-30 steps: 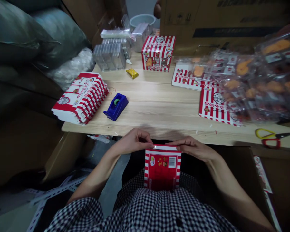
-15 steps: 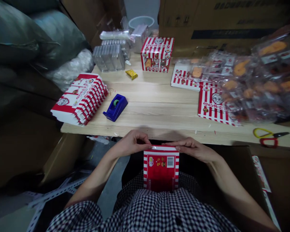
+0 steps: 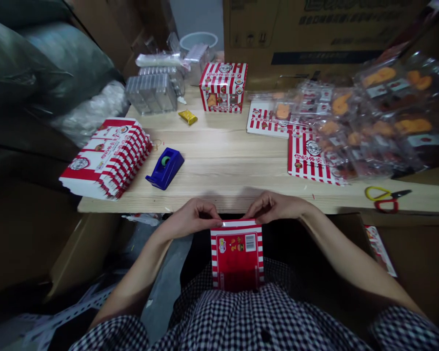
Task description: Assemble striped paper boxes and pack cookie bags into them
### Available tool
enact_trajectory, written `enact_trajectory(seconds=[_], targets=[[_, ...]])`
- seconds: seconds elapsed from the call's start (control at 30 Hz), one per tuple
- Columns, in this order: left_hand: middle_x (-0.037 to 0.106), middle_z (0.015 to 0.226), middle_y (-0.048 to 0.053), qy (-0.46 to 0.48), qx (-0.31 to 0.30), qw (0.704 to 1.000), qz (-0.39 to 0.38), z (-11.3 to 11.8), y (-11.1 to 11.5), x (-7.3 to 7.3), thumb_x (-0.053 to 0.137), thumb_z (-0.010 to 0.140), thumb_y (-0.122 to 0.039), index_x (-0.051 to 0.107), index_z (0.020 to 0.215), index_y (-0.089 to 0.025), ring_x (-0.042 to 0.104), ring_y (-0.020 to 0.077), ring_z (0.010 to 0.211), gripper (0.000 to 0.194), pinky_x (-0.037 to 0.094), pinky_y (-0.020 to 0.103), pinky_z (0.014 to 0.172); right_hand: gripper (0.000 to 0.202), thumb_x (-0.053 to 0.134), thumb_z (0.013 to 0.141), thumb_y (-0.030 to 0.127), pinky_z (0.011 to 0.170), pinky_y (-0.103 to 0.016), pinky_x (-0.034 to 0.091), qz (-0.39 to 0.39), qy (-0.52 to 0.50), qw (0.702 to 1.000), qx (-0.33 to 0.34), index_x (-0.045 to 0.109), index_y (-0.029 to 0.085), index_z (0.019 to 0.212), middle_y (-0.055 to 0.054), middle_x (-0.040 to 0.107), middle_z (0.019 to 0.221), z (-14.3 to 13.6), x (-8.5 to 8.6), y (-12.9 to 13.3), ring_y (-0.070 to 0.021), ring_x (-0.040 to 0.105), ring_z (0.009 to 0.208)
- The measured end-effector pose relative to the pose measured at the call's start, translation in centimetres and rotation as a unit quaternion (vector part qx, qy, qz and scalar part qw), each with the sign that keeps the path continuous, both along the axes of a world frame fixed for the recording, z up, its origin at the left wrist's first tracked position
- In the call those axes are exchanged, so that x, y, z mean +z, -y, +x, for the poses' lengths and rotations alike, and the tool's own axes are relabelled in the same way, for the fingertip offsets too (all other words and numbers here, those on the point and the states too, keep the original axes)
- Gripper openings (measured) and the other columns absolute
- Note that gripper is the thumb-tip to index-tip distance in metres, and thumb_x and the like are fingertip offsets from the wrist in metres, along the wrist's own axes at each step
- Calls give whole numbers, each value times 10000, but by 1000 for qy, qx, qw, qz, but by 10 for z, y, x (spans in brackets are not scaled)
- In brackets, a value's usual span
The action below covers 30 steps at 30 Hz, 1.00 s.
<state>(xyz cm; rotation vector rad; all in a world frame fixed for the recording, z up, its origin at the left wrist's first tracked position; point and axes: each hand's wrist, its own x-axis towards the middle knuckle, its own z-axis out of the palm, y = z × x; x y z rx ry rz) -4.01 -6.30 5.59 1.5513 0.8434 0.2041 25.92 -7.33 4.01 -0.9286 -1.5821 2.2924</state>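
A red box (image 3: 237, 261) with a striped border, a barcode and small food pictures is held near my lap, just below the table edge. My left hand (image 3: 195, 215) pinches its upper left corner between thumb and fingers. At the upper right corner my right hand (image 3: 274, 207) grips the same edge, fingertips bent over it. A white strip runs along the top edge between the two hands. The far side of the box is hidden from me. Nearest on the table is a blue tape dispenser (image 3: 165, 168) with green tape, left of my hands.
A stack of flat striped cartons (image 3: 108, 153) lies at the left. Behind stand clear plastic trays (image 3: 151, 92), a yellow packet (image 3: 188, 117) and an assembled striped box (image 3: 224, 87). Bagged toy food (image 3: 366, 131) is piled at the right, near scissors (image 3: 388, 196) on the table (image 3: 219, 156).
My right hand's fingers, stretched flat along the top edge before, are now bent and pinch the corner. The view has turned slightly, so the tabletop things appear farther left.
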Motion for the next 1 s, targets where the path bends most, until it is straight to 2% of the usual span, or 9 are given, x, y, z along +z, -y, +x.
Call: enact_trajectory(seconds=[0.13, 0.23, 0.4, 0.53, 0.63, 0.77, 0.9, 1.0], targets=[[742, 770, 57, -3, 25, 1000, 11, 2, 4, -3, 717, 825, -331, 763, 841, -122, 638, 129, 695, 215, 494, 233, 669, 321, 747, 841, 290, 907, -303, 550, 19, 1, 999, -28, 735, 211, 1151, -64, 772, 1102, -2, 1, 11, -150, 730, 950], [743, 774, 53, 9, 27, 1000, 9, 6, 4, -5, 729, 814, -326, 762, 845, -125, 639, 127, 696, 206, 492, 233, 670, 333, 699, 886, 321, 958, -311, 527, 38, 3, 999, -12, 712, 229, 1205, -56, 754, 1156, 4, 7, 13, -152, 710, 1020], [739, 765, 49, 22, 8, 999, -33, 9, -4, -5, 749, 793, -313, 756, 830, -119, 634, 123, 687, 198, 487, 232, 665, 381, 773, 810, 303, 903, -290, 549, 38, 27, 997, 67, 734, 171, 1166, -81, 768, 1105, 6, 14, -7, -163, 721, 952], [727, 738, 41, 17, 19, 999, -46, 7, -7, -6, 758, 781, -301, 755, 806, -114, 623, 115, 675, 189, 483, 226, 665, 383, 786, 788, 269, 841, -272, 561, 49, 25, 996, 71, 739, 148, 1148, -85, 781, 1036, -1, 10, -20, -147, 726, 861], [723, 736, 39, 20, 29, 998, -45, 4, -4, -10, 751, 788, -302, 752, 802, -114, 618, 113, 672, 189, 480, 223, 663, 353, 759, 814, 264, 824, -275, 560, 88, 30, 994, 66, 740, 154, 1149, -87, 779, 1038, -2, 3, -17, -146, 719, 856], [717, 731, 33, 24, 36, 998, -37, 3, -2, -15, 743, 799, -313, 747, 807, -118, 613, 112, 670, 195, 474, 219, 651, 318, 740, 841, 316, 846, -294, 556, 114, 37, 993, -2, 748, 180, 1129, -71, 780, 1038, 0, -5, 2, -152, 716, 880], [728, 756, 41, 30, 44, 998, -33, 6, 1, -15, 740, 809, -324, 747, 820, -125, 630, 122, 690, 200, 483, 230, 667, 268, 710, 876, 376, 922, -339, 542, 90, 20, 987, -134, 750, 237, 1101, -40, 770, 1092, -3, -8, 35, -167, 712, 974], [753, 858, 69, 55, 65, 996, -33, 8, 11, -13, 725, 830, -349, 755, 870, -132, 673, 156, 793, 223, 515, 266, 750, 234, 685, 900, 376, 965, -359, 524, 75, 12, 972, -221, 749, 251, 1088, -45, 753, 1147, -6, -9, 59, -185, 697, 1051]])
